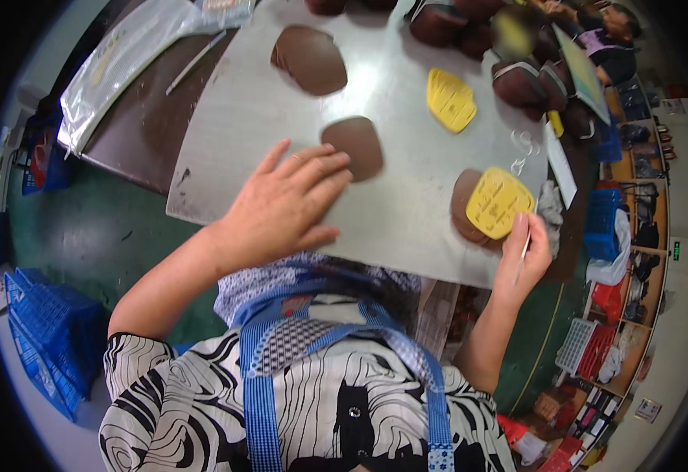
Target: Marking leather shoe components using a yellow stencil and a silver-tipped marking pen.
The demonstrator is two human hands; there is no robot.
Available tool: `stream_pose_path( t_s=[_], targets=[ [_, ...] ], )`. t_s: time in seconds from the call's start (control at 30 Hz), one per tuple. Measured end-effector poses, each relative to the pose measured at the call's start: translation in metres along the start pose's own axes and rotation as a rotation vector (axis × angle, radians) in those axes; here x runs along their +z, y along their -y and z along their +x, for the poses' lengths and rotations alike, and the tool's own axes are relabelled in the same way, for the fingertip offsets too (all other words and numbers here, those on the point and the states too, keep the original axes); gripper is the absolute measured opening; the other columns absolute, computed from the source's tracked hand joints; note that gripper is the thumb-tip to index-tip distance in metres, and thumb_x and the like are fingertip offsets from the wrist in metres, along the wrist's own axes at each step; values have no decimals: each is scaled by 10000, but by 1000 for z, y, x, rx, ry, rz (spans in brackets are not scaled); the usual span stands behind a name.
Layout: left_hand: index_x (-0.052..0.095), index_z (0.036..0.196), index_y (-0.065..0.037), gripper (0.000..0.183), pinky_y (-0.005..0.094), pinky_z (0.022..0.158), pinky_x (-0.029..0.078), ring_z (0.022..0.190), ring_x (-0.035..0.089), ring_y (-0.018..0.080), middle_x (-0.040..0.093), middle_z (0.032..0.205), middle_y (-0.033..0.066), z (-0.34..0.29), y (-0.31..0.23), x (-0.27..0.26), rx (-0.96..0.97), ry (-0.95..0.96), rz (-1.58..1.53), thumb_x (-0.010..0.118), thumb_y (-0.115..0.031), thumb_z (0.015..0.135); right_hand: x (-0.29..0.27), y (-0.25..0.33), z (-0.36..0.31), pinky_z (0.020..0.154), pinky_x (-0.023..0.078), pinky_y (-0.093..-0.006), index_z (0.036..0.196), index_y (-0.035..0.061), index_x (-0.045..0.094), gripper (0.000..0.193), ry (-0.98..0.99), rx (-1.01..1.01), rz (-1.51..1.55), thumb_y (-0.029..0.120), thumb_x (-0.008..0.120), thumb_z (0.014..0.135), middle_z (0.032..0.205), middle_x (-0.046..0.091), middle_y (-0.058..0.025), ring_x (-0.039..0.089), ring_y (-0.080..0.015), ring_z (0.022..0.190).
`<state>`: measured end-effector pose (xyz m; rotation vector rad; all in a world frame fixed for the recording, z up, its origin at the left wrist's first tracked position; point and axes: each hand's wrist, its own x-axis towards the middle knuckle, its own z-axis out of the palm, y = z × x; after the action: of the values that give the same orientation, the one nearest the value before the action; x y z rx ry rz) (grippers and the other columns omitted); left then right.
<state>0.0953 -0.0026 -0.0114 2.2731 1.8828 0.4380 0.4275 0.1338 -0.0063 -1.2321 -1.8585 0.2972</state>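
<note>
My left hand (293, 193) is spread palm down over the grey metal tabletop (391, 228). Its fingertips reach the edge of a flat brown rounded piece (357, 149), perhaps leather. At the right, my right hand (529, 245) pinches the lower corner of a yellow slotted template (499, 203). A thin white pen-like stick (521, 263) also sits in its fingers. Under the template, partly covered, are brown pieces (463, 198). Farther off lie a second yellow template (451, 101) and a fanned stack of brown pieces (310, 60).
Dark brown stitched items (517, 82) crowd the far right. White rings (523, 143), a white strip (560, 165) and a grey cloth (550, 206) lie near the right edge. A plastic bag (116, 79) is at left. Another person (603, 43) is beyond.
</note>
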Motion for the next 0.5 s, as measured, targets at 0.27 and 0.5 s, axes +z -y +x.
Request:
stream_pose_path(
  t_s=[0.27,0.5],
  targets=[
    [668,1222,-129,457,575,1149,364,1232,626,283,646,1297,83,-22,-41,9,74,-268,-312,817,-199,795,52,62,-13,674,515,-228,1105,4,641,206,522,381,731,49,760,943,858,683,-25,625,-76,738],
    [745,1133,-142,351,405,848,430,899,572,233,614,992,32,-14,-43,19,-44,-412,-253,805,-148,787,63,74,-21,678,526,-238,1099,-4,636,203,566,349,493,64,754,948,818,719,-46,646,-73,729]
  ],
)
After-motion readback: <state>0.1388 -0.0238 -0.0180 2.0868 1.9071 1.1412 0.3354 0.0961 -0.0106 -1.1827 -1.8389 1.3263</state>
